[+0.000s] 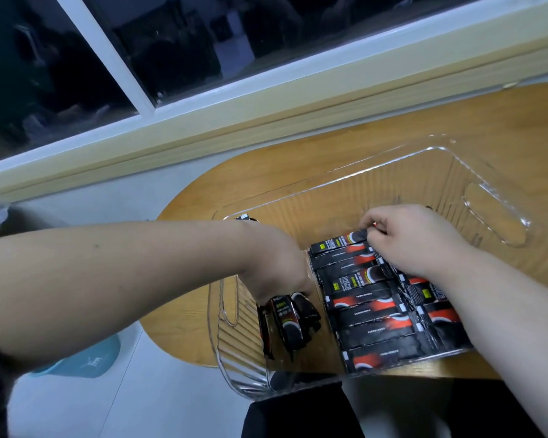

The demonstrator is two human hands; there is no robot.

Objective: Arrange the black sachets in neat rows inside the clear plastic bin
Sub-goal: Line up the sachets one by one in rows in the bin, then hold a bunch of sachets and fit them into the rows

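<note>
A clear plastic bin (494, 213) lies on a wooden table, reaching over the table's near edge. Inside it, several black sachets (370, 314) with red and white print lie flat in a row, stacked front to back, with a second row (431, 298) partly under my right wrist. My left hand (276, 267) reaches down into the bin's left end and is shut on a small bunch of sachets (290, 324) that hang below the fingers. My right hand (415, 238) pinches the end of the farthest sachet (353, 238) in the row.
The wooden table (298, 162) has a rounded left end and stands against a wall under a dark window (171, 42). A light blue bin (86, 361) sits on the floor at the lower left. A dark chair or leg (298, 415) lies below the clear bin.
</note>
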